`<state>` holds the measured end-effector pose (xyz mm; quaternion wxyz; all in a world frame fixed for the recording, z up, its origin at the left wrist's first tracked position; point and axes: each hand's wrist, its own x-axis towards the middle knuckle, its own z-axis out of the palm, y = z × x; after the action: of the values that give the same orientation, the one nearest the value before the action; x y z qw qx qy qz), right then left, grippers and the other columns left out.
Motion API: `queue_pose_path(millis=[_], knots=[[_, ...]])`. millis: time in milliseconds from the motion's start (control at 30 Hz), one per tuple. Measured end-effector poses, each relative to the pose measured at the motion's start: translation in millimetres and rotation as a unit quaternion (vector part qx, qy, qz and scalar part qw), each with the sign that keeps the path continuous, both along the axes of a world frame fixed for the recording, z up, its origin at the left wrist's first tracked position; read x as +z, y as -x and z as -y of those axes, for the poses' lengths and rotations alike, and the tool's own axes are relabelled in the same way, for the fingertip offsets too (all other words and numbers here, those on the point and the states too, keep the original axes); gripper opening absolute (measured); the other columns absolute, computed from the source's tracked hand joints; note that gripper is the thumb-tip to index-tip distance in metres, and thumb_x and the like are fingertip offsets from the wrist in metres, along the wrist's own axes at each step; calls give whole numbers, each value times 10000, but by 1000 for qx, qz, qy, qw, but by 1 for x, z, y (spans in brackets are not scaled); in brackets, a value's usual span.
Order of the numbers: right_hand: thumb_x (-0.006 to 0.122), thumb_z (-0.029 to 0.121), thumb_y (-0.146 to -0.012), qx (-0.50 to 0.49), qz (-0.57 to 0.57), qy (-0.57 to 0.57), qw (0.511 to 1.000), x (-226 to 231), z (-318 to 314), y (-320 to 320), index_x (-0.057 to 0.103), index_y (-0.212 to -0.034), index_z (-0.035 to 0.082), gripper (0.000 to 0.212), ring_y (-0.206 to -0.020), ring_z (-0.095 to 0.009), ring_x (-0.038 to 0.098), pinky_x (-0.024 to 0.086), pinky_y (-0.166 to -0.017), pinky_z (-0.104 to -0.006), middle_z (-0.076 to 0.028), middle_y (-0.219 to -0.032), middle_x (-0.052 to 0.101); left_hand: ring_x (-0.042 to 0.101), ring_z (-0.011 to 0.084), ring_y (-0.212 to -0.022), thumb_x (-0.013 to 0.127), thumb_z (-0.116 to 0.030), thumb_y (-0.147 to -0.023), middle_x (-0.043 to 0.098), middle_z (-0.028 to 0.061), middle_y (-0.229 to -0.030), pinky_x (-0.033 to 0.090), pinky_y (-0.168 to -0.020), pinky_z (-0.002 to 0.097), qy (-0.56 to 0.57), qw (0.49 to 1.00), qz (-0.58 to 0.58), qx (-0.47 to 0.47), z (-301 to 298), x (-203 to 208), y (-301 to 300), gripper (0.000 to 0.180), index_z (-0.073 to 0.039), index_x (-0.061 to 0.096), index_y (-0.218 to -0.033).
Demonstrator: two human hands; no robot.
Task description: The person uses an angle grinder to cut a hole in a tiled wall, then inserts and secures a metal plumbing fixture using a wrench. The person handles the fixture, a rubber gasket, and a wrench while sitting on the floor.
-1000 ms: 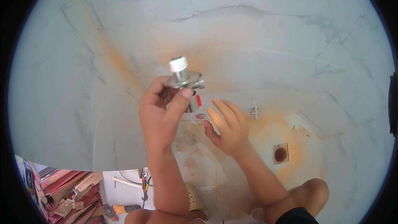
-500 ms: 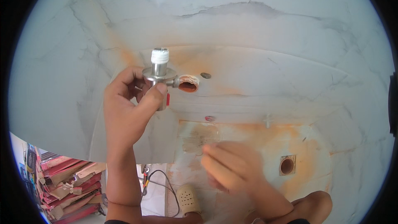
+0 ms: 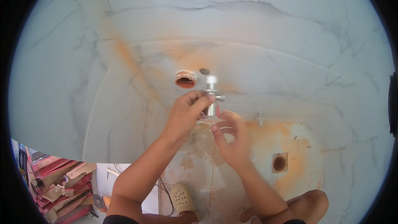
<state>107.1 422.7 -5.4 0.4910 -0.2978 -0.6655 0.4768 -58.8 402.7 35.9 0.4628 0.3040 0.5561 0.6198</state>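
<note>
My left hand (image 3: 184,112) pinches a silver angle valve (image 3: 212,108) and holds it upright before the wall. White thread tape (image 3: 212,80) is wound round its top end, with a round metal flange below it. A small side outlet points right, and a red lever (image 3: 218,110) sits low on the body. My right hand (image 3: 235,141) is just below and to the right of the valve, thumb and fingers apart and curved. A fingertip is close to the lever; I cannot tell if it touches. Behind the valve, a dark round hole (image 3: 204,71) shows in the wall.
An open orange pipe end (image 3: 185,81) sticks out of the marbled wall. Farther right are a small metal fitting (image 3: 259,118) and a square floor drain (image 3: 280,163). Torn red cardboard boxes (image 3: 68,188) are piled at lower left. A black cable (image 3: 169,195) lies near my beige clog (image 3: 181,198).
My left hand has carried the valve right and downward, away from the orange pipe end. My right hand has risen from lower down to beside the valve, its fingers spreading.
</note>
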Motion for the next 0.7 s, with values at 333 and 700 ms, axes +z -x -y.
queue_pose_path(millis=[333,700], knots=[[802,53,-912,-59,-24,21,998,9,-13,38,580,-1230,-33,397,-907,-155,708,598,-751,-283,-128,-1117,686,562,95,-803,750,-317,-939,668,7,-885,428,-686,276,5,994,108,4,-29,-33,-1,287,-43,729,-1020],[801,43,-898,-83,15,28,996,8,-21,61,580,-1197,-48,383,-856,-142,705,602,-741,-271,-124,-1049,688,612,79,-754,752,-308,-944,682,13,-866,474,-668,247,-42,987,153,11,-29,-36,8,277,-52,702,-1035]])
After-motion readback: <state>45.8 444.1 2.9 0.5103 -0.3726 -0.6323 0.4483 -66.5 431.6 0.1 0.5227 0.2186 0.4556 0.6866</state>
